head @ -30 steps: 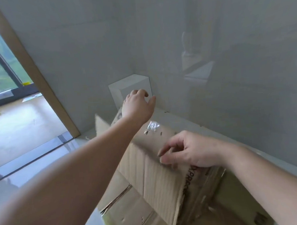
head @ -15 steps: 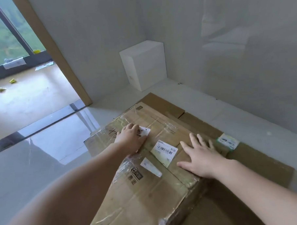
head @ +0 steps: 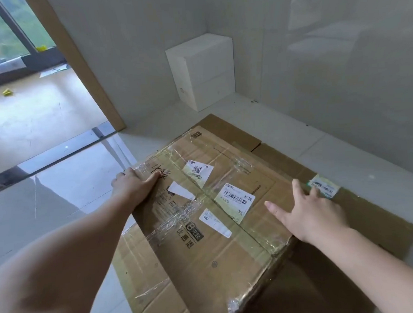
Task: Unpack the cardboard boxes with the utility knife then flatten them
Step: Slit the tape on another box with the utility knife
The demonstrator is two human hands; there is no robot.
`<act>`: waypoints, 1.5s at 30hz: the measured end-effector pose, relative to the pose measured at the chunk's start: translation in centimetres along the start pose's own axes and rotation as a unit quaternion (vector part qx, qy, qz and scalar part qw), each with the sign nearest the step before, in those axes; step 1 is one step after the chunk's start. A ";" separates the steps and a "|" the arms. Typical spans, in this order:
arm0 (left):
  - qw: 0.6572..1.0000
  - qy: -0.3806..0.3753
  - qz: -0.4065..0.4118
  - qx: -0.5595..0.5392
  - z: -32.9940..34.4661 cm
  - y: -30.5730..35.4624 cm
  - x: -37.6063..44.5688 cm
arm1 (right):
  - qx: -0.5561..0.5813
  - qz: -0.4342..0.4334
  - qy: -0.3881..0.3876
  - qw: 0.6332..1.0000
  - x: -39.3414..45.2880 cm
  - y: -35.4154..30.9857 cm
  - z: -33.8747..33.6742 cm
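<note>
Box lies collapsed on the floor; my left hand grips its far-left edge, right hand flat and released on top — best press evenly along creases.

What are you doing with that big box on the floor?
A person is squashing a cardboard box flat on the floor. The left hand holds its far left edge, and the right hand lies on top with fingers spread. The box already lies flat, with tape and labels still on it, over more flat cardboard. A white box stands in the corner. No knife is in view.
</note>
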State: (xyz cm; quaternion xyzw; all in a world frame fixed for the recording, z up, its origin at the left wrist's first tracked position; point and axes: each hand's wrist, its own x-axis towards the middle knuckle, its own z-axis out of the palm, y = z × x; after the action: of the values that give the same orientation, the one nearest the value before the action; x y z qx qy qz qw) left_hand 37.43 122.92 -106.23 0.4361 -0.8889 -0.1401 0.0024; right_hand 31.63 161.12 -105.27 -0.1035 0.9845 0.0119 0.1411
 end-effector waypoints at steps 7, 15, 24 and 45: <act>0.999 0.034 0.009 -0.006 0.3 3.3 -0.1 | 0.073 0.037 0.067 0.994 2.8 2.9 -1.1; 0.998 0.052 0.017 -0.005 -0.4 4.6 0.1 | 0.261 0.121 -0.001 0.958 3.9 3.3 -0.6; 0.994 0.082 0.014 -0.074 -1.2 7.4 1.1 | 0.267 0.108 0.151 0.946 5.8 6.6 -3.4; 0.873 -0.119 0.462 0.099 10.4 28.8 -16.4 | 0.024 0.034 -0.029 0.999 6.5 17.2 -6.1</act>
State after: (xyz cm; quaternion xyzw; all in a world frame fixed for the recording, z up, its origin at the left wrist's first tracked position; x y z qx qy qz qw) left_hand 23.93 154.93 -107.10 -0.0467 -0.9919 -0.0850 -0.0822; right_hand 20.29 176.29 -101.32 -0.0656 0.9830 -0.0042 0.1715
